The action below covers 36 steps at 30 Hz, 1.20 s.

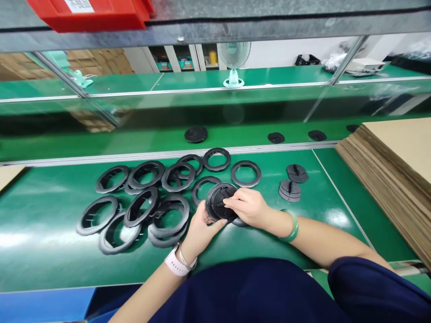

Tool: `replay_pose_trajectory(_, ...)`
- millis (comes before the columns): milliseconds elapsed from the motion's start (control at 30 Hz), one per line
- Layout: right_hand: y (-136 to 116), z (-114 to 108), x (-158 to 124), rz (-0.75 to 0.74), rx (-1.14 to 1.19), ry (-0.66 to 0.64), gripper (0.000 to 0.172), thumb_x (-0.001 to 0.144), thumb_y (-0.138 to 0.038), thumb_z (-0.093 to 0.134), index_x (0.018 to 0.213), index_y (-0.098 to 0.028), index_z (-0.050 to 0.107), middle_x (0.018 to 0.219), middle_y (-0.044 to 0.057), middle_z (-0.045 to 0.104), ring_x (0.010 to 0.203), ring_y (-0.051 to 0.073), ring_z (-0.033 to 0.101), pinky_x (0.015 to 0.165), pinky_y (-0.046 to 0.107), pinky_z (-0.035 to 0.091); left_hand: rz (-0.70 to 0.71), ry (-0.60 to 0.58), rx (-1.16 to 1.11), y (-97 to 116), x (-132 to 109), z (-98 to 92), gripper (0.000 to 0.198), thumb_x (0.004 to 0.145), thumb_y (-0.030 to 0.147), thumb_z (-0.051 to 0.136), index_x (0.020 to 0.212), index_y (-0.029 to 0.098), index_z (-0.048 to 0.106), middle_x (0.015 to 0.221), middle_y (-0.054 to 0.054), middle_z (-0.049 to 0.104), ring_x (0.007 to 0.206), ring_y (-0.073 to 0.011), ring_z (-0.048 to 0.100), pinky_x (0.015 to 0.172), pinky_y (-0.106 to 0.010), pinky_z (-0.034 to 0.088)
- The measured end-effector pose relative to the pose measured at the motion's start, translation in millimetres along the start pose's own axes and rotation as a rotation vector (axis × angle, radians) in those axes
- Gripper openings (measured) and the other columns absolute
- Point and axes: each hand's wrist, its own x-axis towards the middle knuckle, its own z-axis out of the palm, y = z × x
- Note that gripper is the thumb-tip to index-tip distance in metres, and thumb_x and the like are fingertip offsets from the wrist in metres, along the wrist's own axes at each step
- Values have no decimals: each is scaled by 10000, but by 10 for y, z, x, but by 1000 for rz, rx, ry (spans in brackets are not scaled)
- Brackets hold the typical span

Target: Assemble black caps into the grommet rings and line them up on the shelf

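Note:
Both my hands hold one black round plastic part (219,200), a ring with a disc set in it, tilted just above the green table (50,224). My left hand (201,228) grips its lower left rim with the fingers curled. My right hand (248,207) lies over its right side, fingers pressed on the disc. Several black plastic rings (141,197) lie loose and overlapping to the left. Two small stacks of black discs (291,181) sit to the right.
A stack of flat cardboard sheets (397,175) fills the right side. Beyond the table's metal rail runs a green conveyor belt (134,139) with black assembled discs (195,134) on it. A red bin (90,13) sits on the shelf overhead. A small fan (233,63) stands behind.

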Motion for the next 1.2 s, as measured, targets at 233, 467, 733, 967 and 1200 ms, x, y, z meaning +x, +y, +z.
replay_pose_trajectory(233, 30, 26, -58, -11, -11, -86, 117, 954, -141, 580, 994, -160, 689, 806, 47, 637, 693, 140, 566, 608, 268, 460, -56, -46, -33, 23, 23, -29, 587, 727, 253, 816, 1213, 213, 489, 1164, -47, 679, 1063, -218, 676, 912, -357, 565)
replay_pose_trajectory(467, 12, -39, -57, -43, -118, -208, 194, 976, -147, 498, 1040, -178, 679, 785, 45, 626, 680, 151, 545, 587, 282, 439, -102, -65, -64, 65, 17, -6, 577, 733, 212, 795, 1208, 203, 468, 1102, -46, 705, 1011, -207, 700, 873, -339, 573)
replay_pose_trajectory(733, -63, -100, 49, -13, -136, -268, 207, 967, -132, 486, 932, -157, 689, 783, 61, 609, 698, 165, 530, 620, 294, 437, -39, -36, 25, 52, -30, 13, 501, 740, 238, 790, 1135, 201, 483, 1033, -32, 701, 943, -198, 710, 824, -318, 575)
replay_pose_trajectory(967, -117, -87, 53, 57, -148, -336, 235, 1003, -176, 448, 1062, -127, 670, 839, 83, 614, 777, 192, 545, 697, 315, 480, -7, -25, 73, 53, -35, 2, 479, 756, 262, 782, 1119, 202, 474, 1014, -38, 702, 917, -204, 711, 809, -328, 577)
replay_pose_trajectory(1200, -152, -51, 45, 42, -206, -361, 336, 973, -96, 401, 1260, -96, 576, 856, 92, 582, 752, 201, 503, 648, 320, 471, -2, -28, 94, 81, -27, 10, 491, 748, 251, 779, 1130, 202, 474, 1002, -40, 706, 905, -210, 713, 801, -336, 582)
